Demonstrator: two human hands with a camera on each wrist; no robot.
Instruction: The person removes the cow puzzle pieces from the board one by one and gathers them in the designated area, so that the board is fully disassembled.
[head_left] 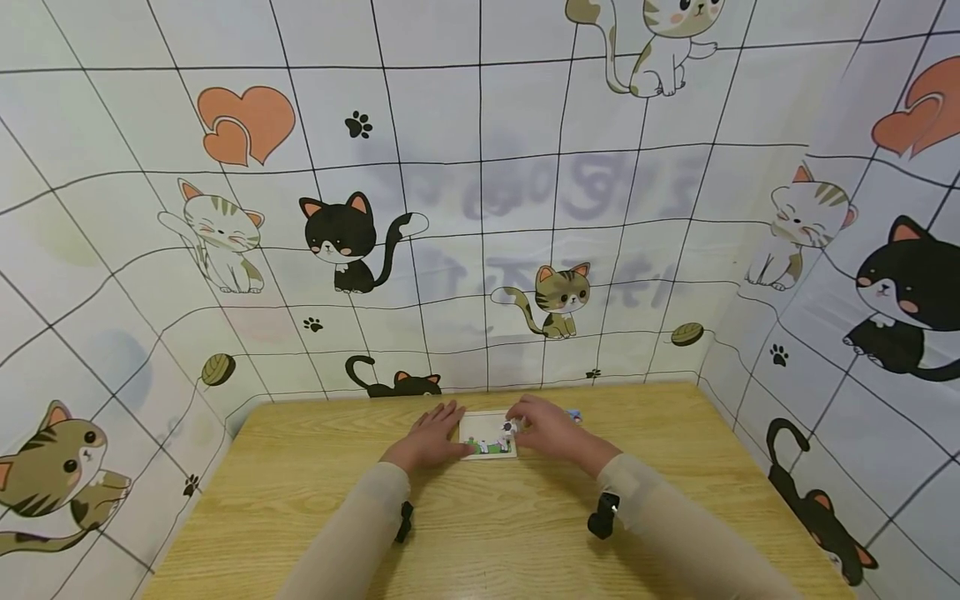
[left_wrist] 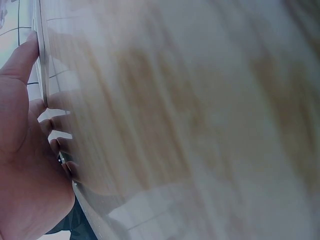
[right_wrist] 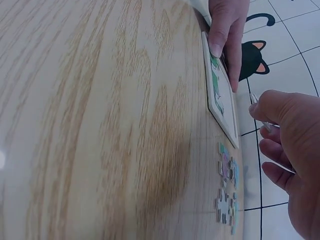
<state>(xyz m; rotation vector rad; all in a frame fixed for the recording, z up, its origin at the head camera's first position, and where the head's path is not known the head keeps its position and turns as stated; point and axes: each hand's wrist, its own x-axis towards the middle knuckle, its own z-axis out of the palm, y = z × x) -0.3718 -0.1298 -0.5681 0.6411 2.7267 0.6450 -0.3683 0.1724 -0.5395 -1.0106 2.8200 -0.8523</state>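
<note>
A small white-framed puzzle board [head_left: 483, 423] lies near the far edge of the table, with joined picture pieces of green and white along its near side. My left hand [head_left: 431, 437] lies with fingers extended at the board's left edge, its thumb on the near left corner. Over the right side of the board, my right hand [head_left: 551, 429] pinches a puzzle piece [right_wrist: 261, 117] between thumb and fingers. In the right wrist view this piece is seen edge-on, raised above the board.
Several loose puzzle pieces [right_wrist: 223, 205] lie on the table just right of the board, partly hidden behind my right hand in the head view. The wooden table [head_left: 480, 533] meets a cat-patterned cloth [head_left: 480, 333] at its back and sides.
</note>
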